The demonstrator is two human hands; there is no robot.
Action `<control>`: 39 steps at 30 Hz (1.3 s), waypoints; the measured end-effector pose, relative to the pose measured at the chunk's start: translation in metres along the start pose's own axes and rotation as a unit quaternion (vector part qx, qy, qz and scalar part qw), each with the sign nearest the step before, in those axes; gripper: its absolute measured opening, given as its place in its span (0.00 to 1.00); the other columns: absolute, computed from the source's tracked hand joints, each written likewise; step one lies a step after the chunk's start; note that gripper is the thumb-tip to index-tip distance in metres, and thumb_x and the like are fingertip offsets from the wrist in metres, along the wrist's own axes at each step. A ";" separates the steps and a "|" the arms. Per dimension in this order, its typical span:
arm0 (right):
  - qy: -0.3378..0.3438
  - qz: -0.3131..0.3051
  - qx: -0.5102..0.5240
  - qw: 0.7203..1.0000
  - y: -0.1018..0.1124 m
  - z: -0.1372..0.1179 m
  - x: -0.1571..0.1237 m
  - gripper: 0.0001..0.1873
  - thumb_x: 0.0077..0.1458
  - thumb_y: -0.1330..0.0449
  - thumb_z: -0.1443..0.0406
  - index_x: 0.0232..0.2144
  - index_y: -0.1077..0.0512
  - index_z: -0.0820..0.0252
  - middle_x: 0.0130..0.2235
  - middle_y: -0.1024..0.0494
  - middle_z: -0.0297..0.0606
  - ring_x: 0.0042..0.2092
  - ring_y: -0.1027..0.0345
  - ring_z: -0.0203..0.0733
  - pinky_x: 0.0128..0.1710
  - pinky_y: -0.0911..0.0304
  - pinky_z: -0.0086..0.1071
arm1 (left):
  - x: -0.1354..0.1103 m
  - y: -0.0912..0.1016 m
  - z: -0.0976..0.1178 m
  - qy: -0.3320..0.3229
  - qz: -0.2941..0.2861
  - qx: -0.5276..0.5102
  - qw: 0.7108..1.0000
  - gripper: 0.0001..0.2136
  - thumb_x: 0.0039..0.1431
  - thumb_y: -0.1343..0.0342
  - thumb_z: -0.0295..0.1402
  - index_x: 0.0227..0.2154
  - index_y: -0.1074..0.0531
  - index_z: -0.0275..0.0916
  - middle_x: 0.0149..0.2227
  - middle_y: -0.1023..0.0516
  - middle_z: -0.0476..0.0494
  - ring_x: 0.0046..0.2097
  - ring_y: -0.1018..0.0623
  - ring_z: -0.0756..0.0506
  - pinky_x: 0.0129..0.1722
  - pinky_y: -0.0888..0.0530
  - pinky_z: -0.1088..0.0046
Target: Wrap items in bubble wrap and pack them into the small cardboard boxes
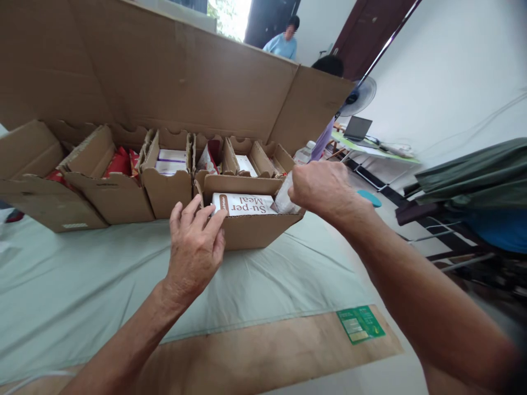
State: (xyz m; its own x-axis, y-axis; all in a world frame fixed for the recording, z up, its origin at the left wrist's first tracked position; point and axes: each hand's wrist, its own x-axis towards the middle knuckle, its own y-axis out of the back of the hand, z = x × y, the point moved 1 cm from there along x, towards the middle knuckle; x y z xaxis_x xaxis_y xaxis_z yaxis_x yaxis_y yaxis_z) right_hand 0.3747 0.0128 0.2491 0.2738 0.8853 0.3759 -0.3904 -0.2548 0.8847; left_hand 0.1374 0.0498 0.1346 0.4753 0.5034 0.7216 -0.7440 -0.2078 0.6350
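My right hand (321,184) is closed in a fist at the right end of a small open cardboard box (255,233). It grips a whitish, see-through plastic packet (285,196), whose lower part sits inside the box; what the packet contains is not clear. Beside the packet in the same box lies a white carton (245,204) printed "Su-per Meal", its lettering upside down to me. My left hand (195,241) has its fingers spread, the fingertips touching the box's left front corner.
Behind stands a row of open cardboard bins (111,192) holding red packets (119,162) and white cartons (172,162). A tall cardboard panel (185,71) rises behind them. A clear bottle (304,152) stands right. Pale green cloth (123,274) covers the table. A person (282,46) is beyond.
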 end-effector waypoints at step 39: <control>-0.017 -0.370 0.060 0.927 -0.027 -0.011 0.014 0.14 0.59 0.42 0.71 0.44 0.19 0.66 0.43 0.15 0.50 0.42 0.23 0.48 0.36 0.33 0.31 | -0.004 -0.001 0.001 -0.003 0.008 0.016 1.000 0.18 0.62 0.46 0.26 0.54 0.26 0.32 0.53 0.19 0.30 0.64 0.29 0.25 0.63 0.37 0.37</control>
State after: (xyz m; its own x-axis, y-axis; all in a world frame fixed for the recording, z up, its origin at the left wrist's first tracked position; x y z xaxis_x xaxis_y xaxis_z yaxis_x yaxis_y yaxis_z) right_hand 0.3794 0.0369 0.2274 0.4564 0.8222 -0.3403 0.0166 0.3745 0.9271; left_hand 0.1367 0.0470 0.1319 0.4668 0.4948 0.7330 -0.7362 -0.2419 0.6321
